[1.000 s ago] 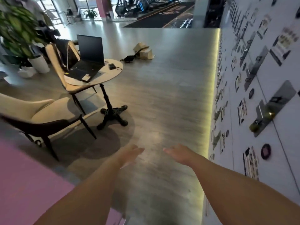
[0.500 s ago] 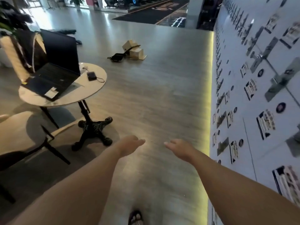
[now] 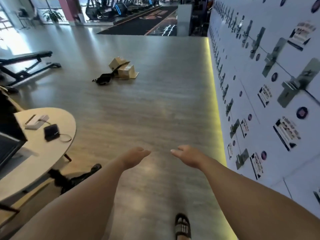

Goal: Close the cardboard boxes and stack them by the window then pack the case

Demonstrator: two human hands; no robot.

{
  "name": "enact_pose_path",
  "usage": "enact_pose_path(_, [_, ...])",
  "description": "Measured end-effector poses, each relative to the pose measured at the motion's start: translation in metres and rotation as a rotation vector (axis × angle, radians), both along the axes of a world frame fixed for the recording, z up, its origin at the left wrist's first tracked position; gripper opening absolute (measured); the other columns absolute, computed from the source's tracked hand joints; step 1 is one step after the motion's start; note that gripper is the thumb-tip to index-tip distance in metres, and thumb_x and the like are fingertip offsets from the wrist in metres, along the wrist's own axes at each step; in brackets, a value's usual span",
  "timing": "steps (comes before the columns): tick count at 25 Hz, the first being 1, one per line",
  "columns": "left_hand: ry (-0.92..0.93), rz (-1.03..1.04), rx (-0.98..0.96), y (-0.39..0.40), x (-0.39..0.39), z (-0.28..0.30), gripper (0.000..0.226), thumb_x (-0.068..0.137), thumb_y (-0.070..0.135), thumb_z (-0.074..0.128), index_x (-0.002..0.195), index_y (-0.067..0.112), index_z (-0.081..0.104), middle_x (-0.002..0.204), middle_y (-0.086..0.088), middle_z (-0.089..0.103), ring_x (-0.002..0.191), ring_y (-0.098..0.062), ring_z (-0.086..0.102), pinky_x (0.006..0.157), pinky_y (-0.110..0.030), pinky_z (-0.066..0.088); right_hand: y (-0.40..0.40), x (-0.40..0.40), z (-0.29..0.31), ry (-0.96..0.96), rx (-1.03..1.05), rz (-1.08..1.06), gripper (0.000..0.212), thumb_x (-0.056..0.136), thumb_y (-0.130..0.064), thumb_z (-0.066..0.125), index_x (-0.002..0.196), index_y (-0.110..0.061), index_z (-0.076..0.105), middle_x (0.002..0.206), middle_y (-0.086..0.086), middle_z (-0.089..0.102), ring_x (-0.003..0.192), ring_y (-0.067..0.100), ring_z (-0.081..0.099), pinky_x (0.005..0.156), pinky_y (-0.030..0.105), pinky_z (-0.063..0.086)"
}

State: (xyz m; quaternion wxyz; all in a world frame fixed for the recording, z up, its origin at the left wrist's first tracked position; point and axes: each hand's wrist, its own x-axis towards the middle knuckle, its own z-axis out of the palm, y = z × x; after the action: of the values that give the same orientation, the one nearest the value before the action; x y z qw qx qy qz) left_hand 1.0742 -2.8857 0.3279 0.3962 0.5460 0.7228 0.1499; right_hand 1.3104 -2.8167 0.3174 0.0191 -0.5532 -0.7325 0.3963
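The cardboard boxes [image 3: 122, 68] sit far ahead of you on the wood-look floor [image 3: 155, 110], two of them touching, the left one tipped at an angle against the right one, which has a flap lying flat on the floor at its right side. A black case [image 3: 103, 78] lies on the floor just beside them on the near left, with a dark strap running from it up across the boxes. All of this is well apart from your hands.

Your left hand [image 3: 134, 155] and right hand [image 3: 187, 155] are both stretched out in front of you above the floor, palms down, fingers straight and relaxed, holding nothing. The fingertips point toward each other with a gap between them.

At the bottom edge, one foot in a dark strapped sandal [image 3: 182, 226] stands on the floor. To your left is a round pale table [image 3: 43, 153] on a black base, bearing a small black pouch [image 3: 51, 132] with a cord and a white flat object [image 3: 36, 121]. Beyond it, a black weight bench [image 3: 26, 63] stands by the bright windows. On your right runs a white display wall [image 3: 259, 84] with pictures and metal brackets, lit yellow along its foot.
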Motion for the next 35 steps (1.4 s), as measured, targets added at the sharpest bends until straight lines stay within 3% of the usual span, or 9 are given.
enact_pose_path(4, [0.058, 0.054, -0.003, 0.133, -0.026, 0.015, 0.039, 0.1, 0.046, 0.053, 0.103, 0.01, 0.07, 0.1, -0.004, 0.066, 0.1, -0.024, 0.061, 0.078, -0.03, 0.042, 0.152, -0.027, 0.007, -0.037, 0.035, 0.074, 0.072, 0.096, -0.06, 0.051, 0.145, -0.007, 0.05, 0.152, 0.013, 0.047, 0.139, 0.028, 0.045, 0.108, 0.032, 0.036])
enact_pose_path(8, [0.074, 0.094, 0.007, 0.246, -0.06, 0.026, 0.048, 0.098, 0.051, 0.053, 0.106, 0.007, 0.071, 0.108, -0.01, 0.07, 0.106, -0.028, 0.062, 0.097, -0.039, 0.047, 0.274, -0.063, 0.01, -0.013, 0.037, 0.082, 0.074, 0.095, -0.059, 0.054, 0.146, -0.006, 0.049, 0.153, 0.012, 0.046, 0.14, 0.027, 0.044, 0.111, 0.033, 0.034])
enact_pose_path(14, [0.126, 0.107, -0.019, 0.428, -0.144, 0.009, 0.059, 0.096, 0.061, 0.048, 0.126, 0.014, 0.068, 0.13, -0.007, 0.064, 0.123, -0.027, 0.056, 0.1, -0.034, 0.043, 0.464, -0.141, -0.004, -0.059, 0.043, 0.135, 0.077, 0.093, -0.061, 0.054, 0.148, -0.009, 0.047, 0.155, 0.01, 0.044, 0.141, 0.024, 0.043, 0.115, 0.034, 0.033])
enact_pose_path(25, [0.088, 0.033, -0.046, 0.775, -0.26, 0.017, 0.06, 0.093, 0.064, 0.051, 0.134, 0.022, 0.064, 0.138, -0.003, 0.06, 0.129, -0.023, 0.053, 0.105, -0.034, 0.041, 0.791, -0.25, 0.016, -0.039, 0.032, 0.048, 0.073, 0.093, -0.057, 0.058, 0.147, -0.01, 0.049, 0.153, 0.008, 0.047, 0.139, 0.024, 0.046, 0.113, 0.033, 0.035])
enact_pose_path(30, [0.106, 0.097, -0.066, 0.928, -0.314, 0.004, 0.061, 0.094, 0.063, 0.05, 0.136, 0.02, 0.061, 0.142, -0.003, 0.057, 0.132, -0.023, 0.049, 0.101, -0.031, 0.038, 0.961, -0.309, 0.001, 0.0, 0.023, 0.116, 0.074, 0.094, -0.056, 0.058, 0.15, -0.009, 0.044, 0.156, 0.008, 0.043, 0.142, 0.023, 0.042, 0.112, 0.031, 0.032])
enact_pose_path(35, [0.108, 0.209, -0.089, 1.066, -0.364, 0.022, 0.067, 0.089, 0.07, 0.05, 0.136, 0.024, 0.06, 0.139, -0.002, 0.058, 0.127, -0.023, 0.052, 0.104, -0.038, 0.042, 1.126, -0.37, 0.01, 0.002, 0.03, 0.179, 0.074, 0.093, -0.059, 0.057, 0.149, -0.011, 0.047, 0.155, 0.007, 0.045, 0.141, 0.024, 0.042, 0.11, 0.031, 0.033])
